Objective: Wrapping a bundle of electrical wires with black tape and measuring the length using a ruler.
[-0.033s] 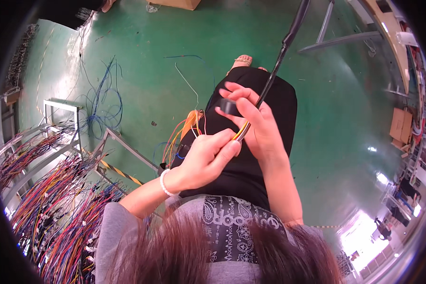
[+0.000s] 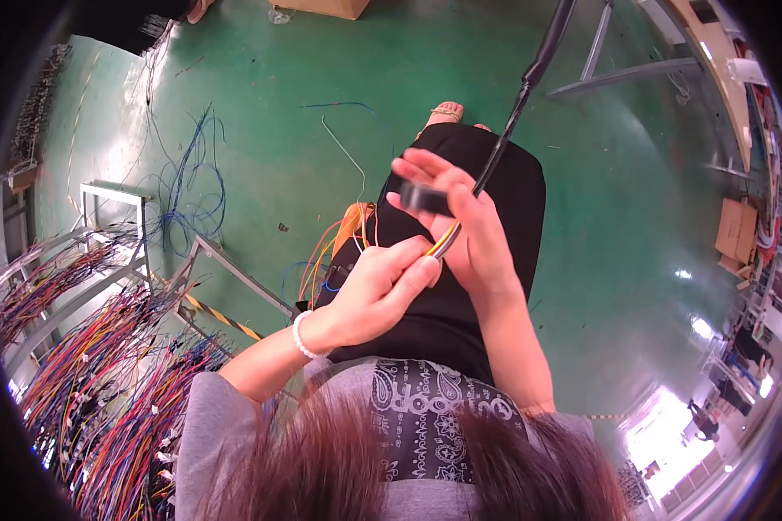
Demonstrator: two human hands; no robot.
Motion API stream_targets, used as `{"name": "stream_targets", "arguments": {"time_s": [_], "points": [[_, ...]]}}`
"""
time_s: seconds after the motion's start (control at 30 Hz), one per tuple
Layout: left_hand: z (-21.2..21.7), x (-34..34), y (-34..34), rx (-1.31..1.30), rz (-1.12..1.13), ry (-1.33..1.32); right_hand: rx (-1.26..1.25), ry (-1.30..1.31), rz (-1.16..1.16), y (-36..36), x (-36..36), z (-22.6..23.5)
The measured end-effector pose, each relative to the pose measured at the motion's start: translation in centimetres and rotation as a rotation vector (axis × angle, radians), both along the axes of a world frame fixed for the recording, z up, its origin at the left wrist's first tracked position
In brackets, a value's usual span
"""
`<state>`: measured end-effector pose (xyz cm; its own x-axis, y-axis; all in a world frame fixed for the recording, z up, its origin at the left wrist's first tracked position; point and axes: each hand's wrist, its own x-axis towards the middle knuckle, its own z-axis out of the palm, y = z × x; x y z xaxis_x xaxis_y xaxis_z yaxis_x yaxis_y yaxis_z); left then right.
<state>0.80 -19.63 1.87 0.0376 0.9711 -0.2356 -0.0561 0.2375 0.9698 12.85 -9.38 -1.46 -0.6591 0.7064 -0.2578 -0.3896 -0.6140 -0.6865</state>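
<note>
A wire bundle [image 2: 446,240], yellow, white and dark, runs up from my left hand [image 2: 375,293], which is closed around it. Beyond that bare stretch it is wrapped in black tape [image 2: 514,113] and slants away to the upper right. My right hand [image 2: 478,230] is curled beside the bundle, just past my left fist. Its fingers grip a roll of black tape [image 2: 426,200], a little blurred, close to where the wrapping ends. Loose orange, red and white wire ends [image 2: 326,252] come out to the left of my left hand.
At the lower left, bundles of many-coloured wires [image 2: 104,391] hang over a metal frame [image 2: 113,193]. Blue wire [image 2: 191,200] lies tangled on the green floor. Cardboard boxes [image 2: 736,230] stand at the right, with a metal stand leg [image 2: 626,76] at the upper right.
My right hand and the tape roll have shifted slightly around the bundle, with the fingers a bit further left. My left hand stays in place.
</note>
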Motion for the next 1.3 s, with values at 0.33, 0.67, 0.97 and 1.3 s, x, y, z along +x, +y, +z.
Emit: {"name": "stream_targets", "arguments": {"time_s": [0.33,0.67,0.97,1.3], "points": [[-0.1,0.5,-0.5,0.452,0.059,0.740,0.902,-0.717,0.115,-1.5,3.0,9.1],[-0.5,0.9,-0.4,0.130,0.065,0.244,-0.109,0.075,-0.141,-2.6,-1.7,1.0],[0.3,0.1,-0.4,0.088,0.010,0.230,-0.108,0.062,0.006,-3.4,1.8,-1.1],[-1.3,-0.4,-0.8,0.472,0.089,0.768,0.832,-0.582,0.315,-0.8,2.3,9.5]]}}
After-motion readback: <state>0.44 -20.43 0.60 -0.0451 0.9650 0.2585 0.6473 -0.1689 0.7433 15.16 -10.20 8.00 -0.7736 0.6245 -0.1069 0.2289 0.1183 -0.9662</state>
